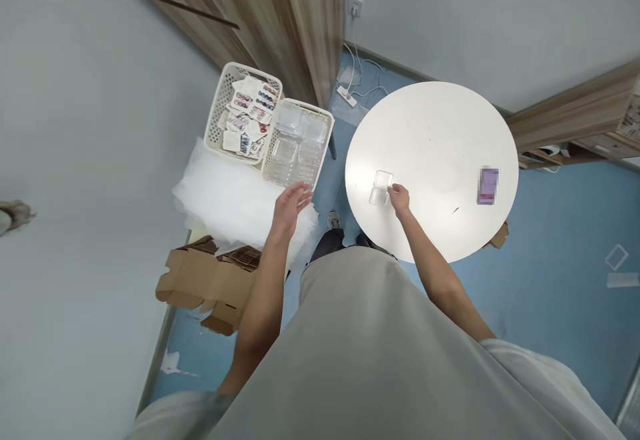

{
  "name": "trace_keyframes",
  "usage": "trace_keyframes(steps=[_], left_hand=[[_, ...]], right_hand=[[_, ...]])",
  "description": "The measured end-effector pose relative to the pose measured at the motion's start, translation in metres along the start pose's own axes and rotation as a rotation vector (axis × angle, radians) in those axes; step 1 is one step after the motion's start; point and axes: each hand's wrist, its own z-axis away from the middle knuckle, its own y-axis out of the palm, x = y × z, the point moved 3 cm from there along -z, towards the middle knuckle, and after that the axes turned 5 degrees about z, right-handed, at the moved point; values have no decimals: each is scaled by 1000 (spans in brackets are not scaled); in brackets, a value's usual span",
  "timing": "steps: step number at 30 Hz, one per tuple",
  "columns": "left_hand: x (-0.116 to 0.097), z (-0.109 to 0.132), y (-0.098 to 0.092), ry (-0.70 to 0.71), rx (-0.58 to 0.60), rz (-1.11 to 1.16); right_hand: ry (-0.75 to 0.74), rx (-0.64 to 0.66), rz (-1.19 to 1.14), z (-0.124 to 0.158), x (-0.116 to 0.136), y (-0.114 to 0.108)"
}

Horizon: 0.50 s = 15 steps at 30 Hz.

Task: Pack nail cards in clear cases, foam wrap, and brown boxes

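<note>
My right hand is closed on the right edge of a clear plastic clamshell box, which is opened out over the left part of the round white table. With its fingers apart and nothing in them, my left hand hovers by the near edge of a white basket. That basket is filled with stacked clear plastic boxes. Beside it, a second white basket holds many small cards with coloured pieces on them.
A purple pixelated item lies on the table's right side. White plastic sheeting bulges below the baskets, above an opened cardboard box. A power strip with cables lies on the blue floor behind. Wooden cabinets stand at the back.
</note>
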Motion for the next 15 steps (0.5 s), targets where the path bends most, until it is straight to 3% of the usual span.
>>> trace_keyframes(steps=[4,7,11,15], left_hand=[[-43,-54,-46,191,-144,-75],[-70,-102,-76,259,-218,-176],[-95,-160,-97,301,-262,-443],[-106,-200,-103,280,-313,-719]], right_hand=[[-179,79,-29,27,31,-1],[-318,161,-86,55,64,12],[-465,277,-106,96,116,54],[-543,419,-153,131,156,111]])
